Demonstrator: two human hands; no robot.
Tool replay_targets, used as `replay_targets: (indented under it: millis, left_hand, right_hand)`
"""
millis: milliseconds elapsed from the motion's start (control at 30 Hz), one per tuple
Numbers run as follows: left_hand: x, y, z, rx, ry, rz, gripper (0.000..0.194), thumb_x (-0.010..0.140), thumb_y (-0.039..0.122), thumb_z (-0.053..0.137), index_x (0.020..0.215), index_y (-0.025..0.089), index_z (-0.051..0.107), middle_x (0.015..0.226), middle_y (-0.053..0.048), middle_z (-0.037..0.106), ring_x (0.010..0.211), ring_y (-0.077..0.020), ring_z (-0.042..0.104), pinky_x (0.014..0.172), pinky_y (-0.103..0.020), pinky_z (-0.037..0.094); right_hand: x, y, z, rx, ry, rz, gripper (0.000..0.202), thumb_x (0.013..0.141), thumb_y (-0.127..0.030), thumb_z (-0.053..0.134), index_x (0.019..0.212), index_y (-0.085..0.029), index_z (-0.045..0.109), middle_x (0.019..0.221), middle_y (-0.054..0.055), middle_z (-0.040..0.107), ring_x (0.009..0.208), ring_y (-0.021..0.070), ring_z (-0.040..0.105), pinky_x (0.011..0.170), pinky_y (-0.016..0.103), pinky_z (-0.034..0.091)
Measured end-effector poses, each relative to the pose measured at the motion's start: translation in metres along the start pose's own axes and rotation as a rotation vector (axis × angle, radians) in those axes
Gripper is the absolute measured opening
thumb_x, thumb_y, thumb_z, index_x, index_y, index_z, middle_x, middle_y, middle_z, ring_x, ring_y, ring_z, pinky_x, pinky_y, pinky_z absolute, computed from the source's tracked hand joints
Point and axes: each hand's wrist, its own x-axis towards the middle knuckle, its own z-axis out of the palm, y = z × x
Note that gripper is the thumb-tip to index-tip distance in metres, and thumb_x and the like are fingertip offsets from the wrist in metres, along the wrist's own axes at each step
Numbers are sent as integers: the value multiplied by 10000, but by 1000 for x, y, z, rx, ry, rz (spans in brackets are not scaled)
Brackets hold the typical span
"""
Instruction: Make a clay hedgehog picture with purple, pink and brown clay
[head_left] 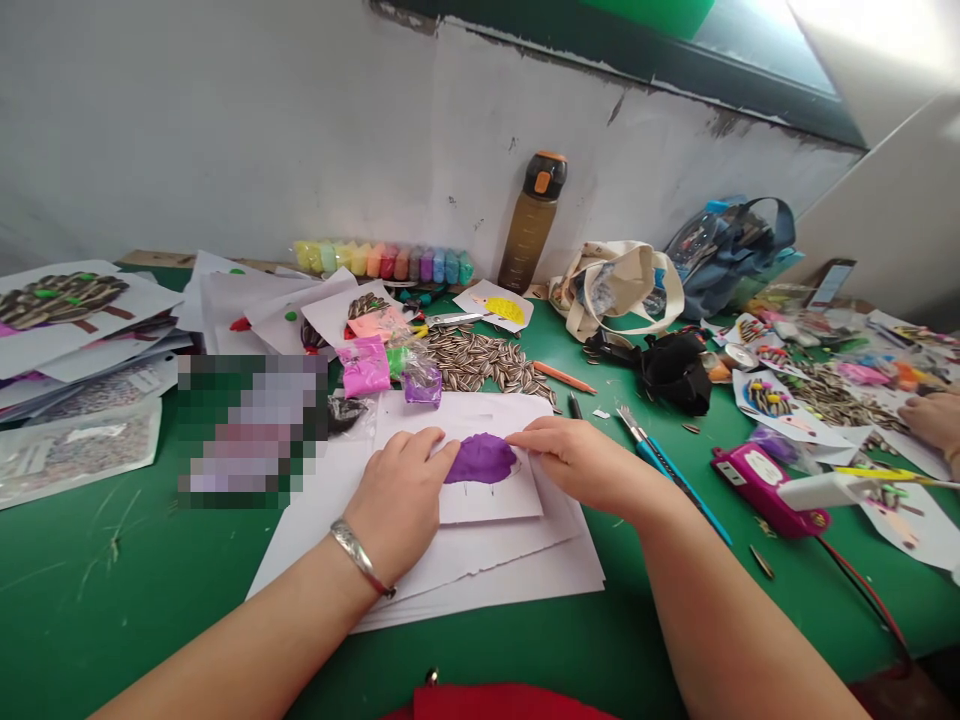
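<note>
A flattened oval of purple modelling clay (481, 459) lies on a small white sheet (491, 508), with short pen lines drawn below it. My left hand (405, 490) rests on the paper, fingers stretched out, its fingertips at the left edge of the clay. From the other side, the outstretched fingers of my right hand (581, 462) touch the clay's upper right edge; the lower fingers are partly hidden. Under the small sheet is a stack of larger white paper (315, 570). Just behind sit a purple clay packet (422, 386) and a pink one (364, 366).
A heap of sunflower seeds (484, 362) lies behind the paper. An orange pencil (564, 377), a blue pen (686, 485) and a magenta device (769, 490) lie rightward. A bottle (532, 225) stands by the wall. Another person's hand (930, 418) shows at far right.
</note>
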Motion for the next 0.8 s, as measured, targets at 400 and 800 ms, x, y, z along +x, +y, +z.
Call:
replay_targets:
  millis: [400, 800]
  left_hand:
    - [-1, 1, -1, 3, -2, -1, 539, 835, 5, 409, 1310, 198, 574, 1314, -108, 564, 1084, -259, 526, 940, -404, 461]
    - [0, 1, -2, 4, -5, 4, 538, 829, 4, 414, 1310, 190, 571, 1320, -116, 559, 1080, -262, 530, 937, -412, 463]
  right_hand:
    - [1, -3, 3, -88, -61, -9, 428, 842, -41, 401, 998, -232, 752, 1095, 68, 644, 984, 204, 601, 869, 314, 473]
    - [0, -5, 5, -120, -69, 6, 456, 834, -31, 395, 1060, -233, 736, 1107, 82, 629, 1002, 210, 589, 882, 323, 472]
